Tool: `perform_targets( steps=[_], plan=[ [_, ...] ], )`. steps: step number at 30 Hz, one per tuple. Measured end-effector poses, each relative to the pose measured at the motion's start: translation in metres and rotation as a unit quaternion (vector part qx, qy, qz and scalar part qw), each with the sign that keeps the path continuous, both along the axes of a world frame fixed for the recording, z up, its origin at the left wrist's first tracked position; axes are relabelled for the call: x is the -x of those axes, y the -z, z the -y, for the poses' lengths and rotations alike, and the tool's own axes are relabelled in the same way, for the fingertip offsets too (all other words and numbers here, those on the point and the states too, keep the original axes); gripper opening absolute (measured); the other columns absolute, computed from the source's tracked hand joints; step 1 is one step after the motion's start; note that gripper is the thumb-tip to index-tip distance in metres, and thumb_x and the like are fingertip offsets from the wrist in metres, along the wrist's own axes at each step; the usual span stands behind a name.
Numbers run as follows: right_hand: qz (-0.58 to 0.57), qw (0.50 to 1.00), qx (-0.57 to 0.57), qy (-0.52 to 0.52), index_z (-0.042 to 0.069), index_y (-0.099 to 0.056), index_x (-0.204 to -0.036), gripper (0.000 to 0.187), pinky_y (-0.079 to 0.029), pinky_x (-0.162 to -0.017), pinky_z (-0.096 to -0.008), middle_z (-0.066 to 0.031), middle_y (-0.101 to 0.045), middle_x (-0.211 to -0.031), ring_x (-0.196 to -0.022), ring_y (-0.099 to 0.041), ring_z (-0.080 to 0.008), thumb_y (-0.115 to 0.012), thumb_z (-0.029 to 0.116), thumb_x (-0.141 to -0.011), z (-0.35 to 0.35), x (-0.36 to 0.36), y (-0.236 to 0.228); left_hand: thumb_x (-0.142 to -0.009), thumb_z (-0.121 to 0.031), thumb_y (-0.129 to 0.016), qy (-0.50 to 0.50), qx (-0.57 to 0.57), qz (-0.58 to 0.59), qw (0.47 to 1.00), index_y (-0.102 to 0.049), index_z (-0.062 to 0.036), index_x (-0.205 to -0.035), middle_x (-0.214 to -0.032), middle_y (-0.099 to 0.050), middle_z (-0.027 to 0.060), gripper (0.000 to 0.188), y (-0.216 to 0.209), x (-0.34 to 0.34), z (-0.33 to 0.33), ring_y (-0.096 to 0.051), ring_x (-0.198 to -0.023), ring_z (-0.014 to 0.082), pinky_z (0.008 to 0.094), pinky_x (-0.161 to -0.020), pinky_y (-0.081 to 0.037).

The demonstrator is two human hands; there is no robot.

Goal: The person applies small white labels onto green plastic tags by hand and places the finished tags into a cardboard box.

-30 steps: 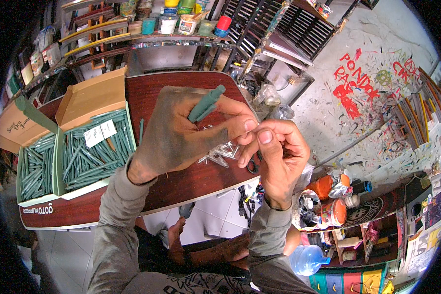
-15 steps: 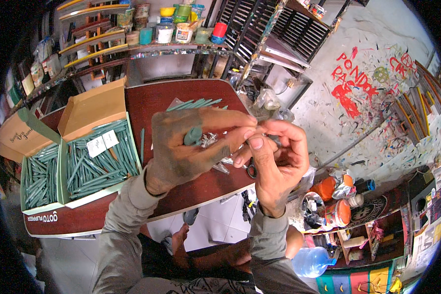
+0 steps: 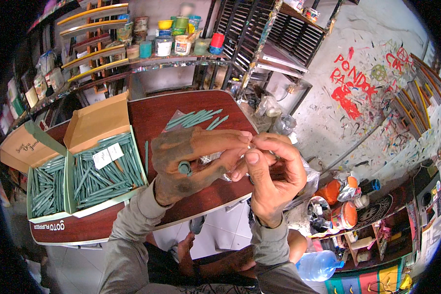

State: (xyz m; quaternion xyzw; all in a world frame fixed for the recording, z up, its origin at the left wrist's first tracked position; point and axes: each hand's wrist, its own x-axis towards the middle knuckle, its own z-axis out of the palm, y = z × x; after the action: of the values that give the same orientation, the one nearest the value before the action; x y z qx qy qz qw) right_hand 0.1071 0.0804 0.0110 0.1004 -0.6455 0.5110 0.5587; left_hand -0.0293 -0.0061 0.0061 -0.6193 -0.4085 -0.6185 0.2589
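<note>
Wall fills the upper right of the frame, pale, flecked with paint and daubed with red lettering. The table, dark red with rounded corners, spreads from the left into the middle. A shelf crosses the upper left, pots of paint lined along it. Two open boxes stand side by side at the left of the table, both filled with green pens.

My left hand is in the middle of the frame, above the table, and my right hand is just right of it, their fingertips meeting. A blue jug sits at the lower right. Beyond my left hand, more pens lie loose, near the table's far edge. A white label rests on the pens in the right-hand box.

I hold a green tube in my left hand, its round end facing me, left of centre. Between my fingertips a pale bit shows, too small to make out; I cannot tell whether my right fingers are closed on it.
</note>
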Motion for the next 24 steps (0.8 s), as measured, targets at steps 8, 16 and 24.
perform_targets(
  steps=[8, 16, 24],
  plan=[
    [-0.003, 1.0, 0.002, 0.009, -0.009, -0.062, -0.108, 0.022, -0.058, -0.057, -0.0269, -0.0203, -0.062, -0.108, -0.072, -0.068, -0.0196, -0.067, -0.011, -0.087, 0.0012, 0.0013, 0.0019, -0.072, -0.006, -0.081, -0.016, 0.007, 0.004, 1.0, -0.075, -0.0077, -0.1, -0.1, -0.076, 0.003, 0.029, 0.0024, 0.0015, 0.0015, -0.073, -0.075, 0.0147, 0.0239, -0.055, -0.048],
    [-0.003, 1.0, 0.016, 0.007, -0.009, -0.06, -0.11, 0.021, -0.056, -0.054, -0.028, -0.0207, -0.062, -0.105, -0.067, -0.067, -0.02, -0.065, -0.008, -0.089, 0.0021, 0.0033, 0.0043, -0.071, -0.006, -0.082, -0.017, 0.005, 0.013, 1.0, -0.076, -0.0086, -0.097, -0.099, -0.076, 0.0033, 0.027, 0.001, 0.0009, 0.0009, -0.073, -0.074, 0.0147, 0.0255, -0.058, -0.051],
    [0.004, 0.998, -0.034, 0.046, -0.006, -0.054, -0.115, 0.023, -0.051, -0.049, -0.0296, -0.0208, -0.063, -0.1, -0.056, -0.064, -0.02, -0.062, -0.002, -0.094, -0.001, 0.0048, 0.0053, -0.072, -0.006, -0.082, -0.011, 0.033, 0.048, 0.998, -0.075, -0.007, -0.094, -0.097, -0.076, 0.0045, 0.024, -0.0025, -0.0057, 0.0051, -0.073, -0.079, 0.0159, 0.0261, -0.062, -0.054]
  ],
)
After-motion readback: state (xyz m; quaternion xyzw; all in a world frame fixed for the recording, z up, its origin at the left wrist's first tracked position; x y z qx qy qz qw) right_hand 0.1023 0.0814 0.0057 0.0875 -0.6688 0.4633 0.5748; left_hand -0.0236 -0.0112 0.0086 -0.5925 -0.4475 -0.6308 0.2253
